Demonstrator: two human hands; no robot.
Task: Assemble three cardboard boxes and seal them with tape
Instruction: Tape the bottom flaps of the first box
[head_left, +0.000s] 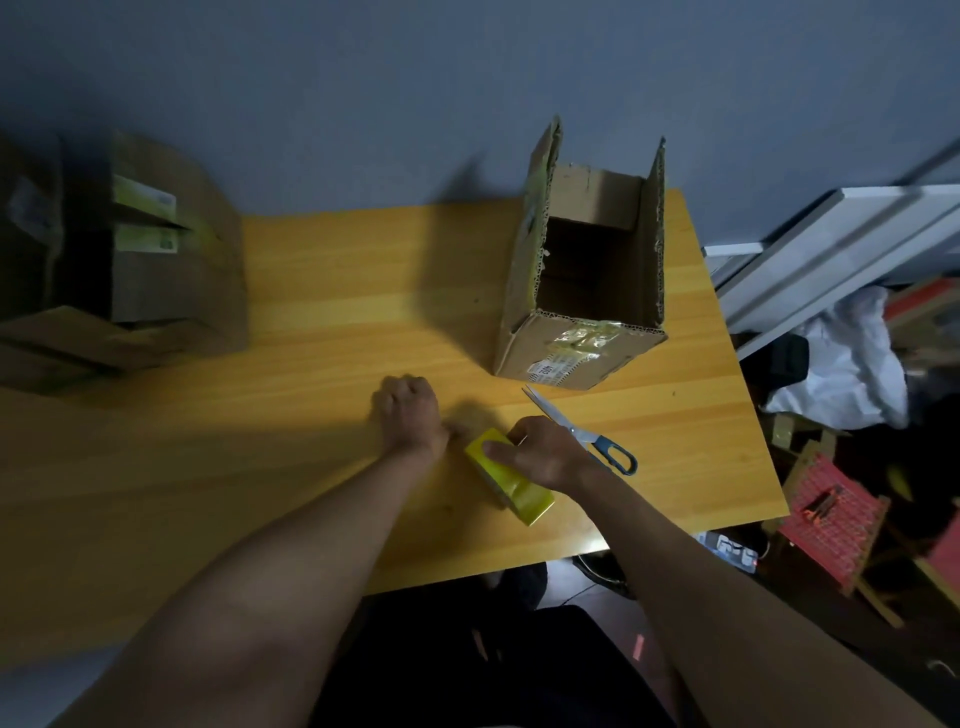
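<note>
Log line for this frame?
right hand grips yellow tape roll | left hand fisted on table | open box untaped

We see a yellow-orange wood-grain tabletop under a blue-grey wall. Near its far right corner the cardboard box is brown with a pale label. The tape roll at the near edge is bright yellow; the scissors have silver blades and blue-grey handles

In the middle of the frame, the right hand holds a yellow roll of tape on the yellow wooden surface. The left hand is curled in a fist beside it. An open brown cardboard box stands above, with grey-handled scissors between.
</note>
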